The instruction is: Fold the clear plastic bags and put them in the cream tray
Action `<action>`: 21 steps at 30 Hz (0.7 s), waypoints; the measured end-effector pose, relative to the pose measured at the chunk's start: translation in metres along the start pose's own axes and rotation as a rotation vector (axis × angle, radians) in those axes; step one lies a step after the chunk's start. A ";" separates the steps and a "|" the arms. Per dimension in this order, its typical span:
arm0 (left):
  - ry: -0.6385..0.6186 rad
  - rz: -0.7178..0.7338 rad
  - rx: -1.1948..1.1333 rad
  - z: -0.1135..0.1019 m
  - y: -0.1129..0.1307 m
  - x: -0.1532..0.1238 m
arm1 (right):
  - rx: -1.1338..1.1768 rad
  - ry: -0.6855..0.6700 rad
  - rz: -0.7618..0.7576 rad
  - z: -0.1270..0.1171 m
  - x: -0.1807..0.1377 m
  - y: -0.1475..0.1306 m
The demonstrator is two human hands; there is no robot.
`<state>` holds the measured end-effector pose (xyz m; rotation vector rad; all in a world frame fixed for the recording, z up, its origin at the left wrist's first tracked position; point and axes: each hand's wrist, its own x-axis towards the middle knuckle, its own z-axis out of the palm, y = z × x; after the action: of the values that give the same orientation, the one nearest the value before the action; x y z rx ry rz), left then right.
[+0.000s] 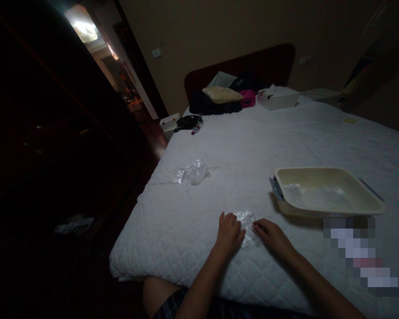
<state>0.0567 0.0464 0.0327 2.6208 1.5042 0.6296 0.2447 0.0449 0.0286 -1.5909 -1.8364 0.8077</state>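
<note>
A small clear plastic bag (248,216) lies flattened on the white quilted bed cover (173,239), between my two hands. My left hand (230,234) rests on its left side, fingers apart and the thumb reaching over the plastic. On the opposite side, my right hand (273,237) has thumb and fingertips pinched together at the bag's edge. A crumpled clear plastic bag (197,172) lies farther up the bed to the left. To the right stands a cream plastic basin (365,204) with grey handles, holding clear plastic pieces.
Near the headboard (239,66) sit a white box (279,99), a pale cushion (222,94), a rolled pink cloth (248,98) and dark fabric. A small bottle (197,129) lies by a dark bag (187,122). A yellow ring (350,120) is at the far right. A blurred patch covers something below the basin.
</note>
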 end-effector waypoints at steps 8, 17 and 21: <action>0.002 0.053 -0.029 -0.004 -0.006 0.000 | 0.196 0.046 0.197 -0.009 0.039 0.011; 0.164 -0.540 -0.002 0.018 0.000 -0.011 | 0.212 0.016 0.261 0.006 0.037 0.028; 0.161 -0.576 -0.058 0.013 0.001 -0.014 | 0.238 -0.012 0.290 0.007 0.033 0.025</action>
<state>0.0566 0.0363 0.0169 1.9730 2.1142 0.8075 0.2515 0.0798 0.0060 -1.7170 -1.4710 1.1210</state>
